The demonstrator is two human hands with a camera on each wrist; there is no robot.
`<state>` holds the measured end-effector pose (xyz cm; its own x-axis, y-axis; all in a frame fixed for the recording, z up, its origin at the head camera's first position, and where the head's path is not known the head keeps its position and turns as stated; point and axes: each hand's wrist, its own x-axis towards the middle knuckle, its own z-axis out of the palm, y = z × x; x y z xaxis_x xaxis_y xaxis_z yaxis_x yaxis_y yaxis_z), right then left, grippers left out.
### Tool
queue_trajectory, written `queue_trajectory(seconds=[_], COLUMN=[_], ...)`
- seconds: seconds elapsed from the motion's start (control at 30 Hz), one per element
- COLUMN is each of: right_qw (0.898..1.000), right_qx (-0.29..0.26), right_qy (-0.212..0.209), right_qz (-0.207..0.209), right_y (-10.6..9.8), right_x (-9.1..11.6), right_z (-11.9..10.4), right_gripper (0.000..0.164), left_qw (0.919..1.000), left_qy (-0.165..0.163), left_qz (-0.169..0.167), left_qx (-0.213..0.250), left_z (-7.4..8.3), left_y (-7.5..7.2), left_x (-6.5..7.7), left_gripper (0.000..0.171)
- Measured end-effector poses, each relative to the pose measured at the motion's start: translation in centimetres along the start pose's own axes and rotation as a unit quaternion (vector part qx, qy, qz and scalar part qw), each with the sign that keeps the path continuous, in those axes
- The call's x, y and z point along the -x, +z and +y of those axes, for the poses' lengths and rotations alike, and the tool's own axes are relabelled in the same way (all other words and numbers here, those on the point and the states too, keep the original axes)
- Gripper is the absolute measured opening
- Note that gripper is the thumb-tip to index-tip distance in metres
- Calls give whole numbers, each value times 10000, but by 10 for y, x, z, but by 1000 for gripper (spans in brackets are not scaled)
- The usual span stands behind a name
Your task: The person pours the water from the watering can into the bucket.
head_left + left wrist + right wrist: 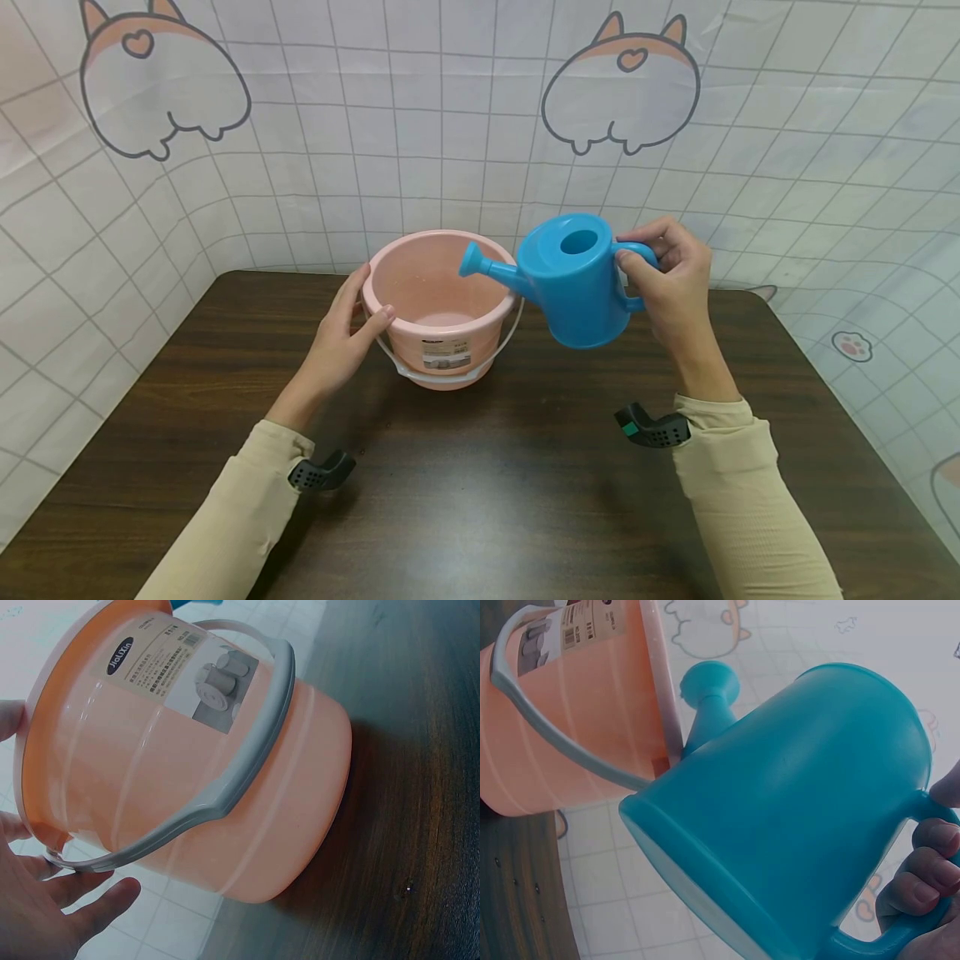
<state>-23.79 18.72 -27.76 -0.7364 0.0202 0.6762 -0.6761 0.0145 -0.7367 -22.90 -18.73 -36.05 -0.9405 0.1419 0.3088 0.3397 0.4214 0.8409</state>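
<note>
A pink plastic bucket (442, 342) stands upright on the table, its grey handle (247, 761) hanging down in front below a printed label. My left hand (333, 350) holds the bucket's left rim, thumb at the rim and fingers around its outer side. By its looped handle, my right hand (678, 283) grips a blue watering can (581, 292) in the air to the right of the bucket. The can leans slightly toward the bucket. Its spout (711, 697) reaches over the bucket's right rim. The can's inside is too dark to make out.
The dark brown wooden table (450, 517) extends in front of the bucket and to both sides. Behind it hangs a white grid-patterned curtain (465, 108) with cartoon animal prints. A black band with a small device (652, 427) sits on each wrist.
</note>
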Motion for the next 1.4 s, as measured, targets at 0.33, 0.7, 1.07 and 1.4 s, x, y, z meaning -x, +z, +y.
queue_trajectory(seconds=[0.33, 0.7, 1.07, 1.4], right_qw=[10000, 9999, 9999, 9999], right_qx=[-65, -70, 12, 60], right_qy=[69, 95, 130, 83], right_qz=[-10, -17, 44, 41], right_y=[0, 0, 0, 0], right_x=[1, 1, 1, 1], right_z=[0, -1, 0, 0], right_gripper=[14, 15, 14, 14], left_qw=[10000, 10000, 9999, 10000], left_qy=[-19, -74, -94, -86], left_qz=[1, -10, -36, -17], left_qx=[3, 6, 84, -8], left_z=[0, 0, 0, 1], left_y=[0, 0, 0, 0], left_x=[0, 0, 0, 0], left_gripper=[72, 72, 72, 72])
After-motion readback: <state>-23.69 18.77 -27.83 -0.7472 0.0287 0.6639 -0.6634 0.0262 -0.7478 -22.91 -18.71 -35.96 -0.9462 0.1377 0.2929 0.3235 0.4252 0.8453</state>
